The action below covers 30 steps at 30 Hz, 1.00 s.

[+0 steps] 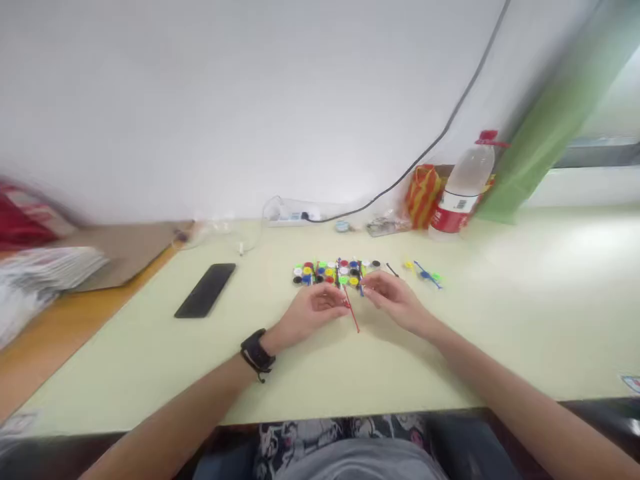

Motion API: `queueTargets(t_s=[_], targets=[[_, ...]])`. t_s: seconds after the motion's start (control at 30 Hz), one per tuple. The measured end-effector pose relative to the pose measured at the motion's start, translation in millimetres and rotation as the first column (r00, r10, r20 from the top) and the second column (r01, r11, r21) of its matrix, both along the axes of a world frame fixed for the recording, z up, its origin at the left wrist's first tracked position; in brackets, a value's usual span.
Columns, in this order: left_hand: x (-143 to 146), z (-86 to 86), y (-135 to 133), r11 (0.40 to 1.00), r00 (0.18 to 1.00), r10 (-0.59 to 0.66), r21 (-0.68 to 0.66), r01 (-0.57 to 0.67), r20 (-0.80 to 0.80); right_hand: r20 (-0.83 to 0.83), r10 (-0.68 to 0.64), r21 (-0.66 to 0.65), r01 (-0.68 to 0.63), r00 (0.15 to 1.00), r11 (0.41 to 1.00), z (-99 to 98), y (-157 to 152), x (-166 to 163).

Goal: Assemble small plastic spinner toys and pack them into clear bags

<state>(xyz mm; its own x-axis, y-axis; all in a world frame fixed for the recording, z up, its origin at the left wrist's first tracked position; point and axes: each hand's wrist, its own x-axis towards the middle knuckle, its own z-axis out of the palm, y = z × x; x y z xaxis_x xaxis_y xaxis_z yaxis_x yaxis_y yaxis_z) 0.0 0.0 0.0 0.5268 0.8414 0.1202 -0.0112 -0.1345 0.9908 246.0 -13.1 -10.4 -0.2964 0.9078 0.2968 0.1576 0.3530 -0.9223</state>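
A thin, straight red stick (354, 319) slants from the left hand's (306, 311) pinched fingertips, its lower end free; the right hand (398, 304) curls beside a blue stick (362, 291), though blur hides whether it grips that. Small round discs (329, 272) crowd just beyond the fingertips, a flat black phone (206, 291) lies left, and a clear bottle (454, 203) stands farther right.
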Motion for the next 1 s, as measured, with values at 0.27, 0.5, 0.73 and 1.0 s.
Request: queueTargets(t_s=[0.27, 0.5, 0.73, 1.0], targets=[[-2, 0.2, 1, 0.999, 0.999, 0.026, -0.027, -0.025, 0.022, 0.067, 0.15, 0.0, -0.151, 0.986, 0.989, 7.8, -16, -9], [-2, -0.4, 2, 0.998, 0.999, 0.039, -0.046, -0.037, 0.025, 0.057, 0.222, -0.114, -0.215, 0.973, 0.97, 13.9, -15, -5], [-1, 1.8, 1, 0.998, 0.999, 0.041, -0.048, -0.04, 0.02, 0.043, 0.187, -0.146, -0.179, 0.981, 0.973, 18.8, -9, -2], [-2, -2.0, 0, 0.999, 1.0, -0.02, -0.028, 0.02, -0.004, 0.114, 0.237, -0.121, -0.223, 0.965, 0.967, 9.4, -12, -12]])
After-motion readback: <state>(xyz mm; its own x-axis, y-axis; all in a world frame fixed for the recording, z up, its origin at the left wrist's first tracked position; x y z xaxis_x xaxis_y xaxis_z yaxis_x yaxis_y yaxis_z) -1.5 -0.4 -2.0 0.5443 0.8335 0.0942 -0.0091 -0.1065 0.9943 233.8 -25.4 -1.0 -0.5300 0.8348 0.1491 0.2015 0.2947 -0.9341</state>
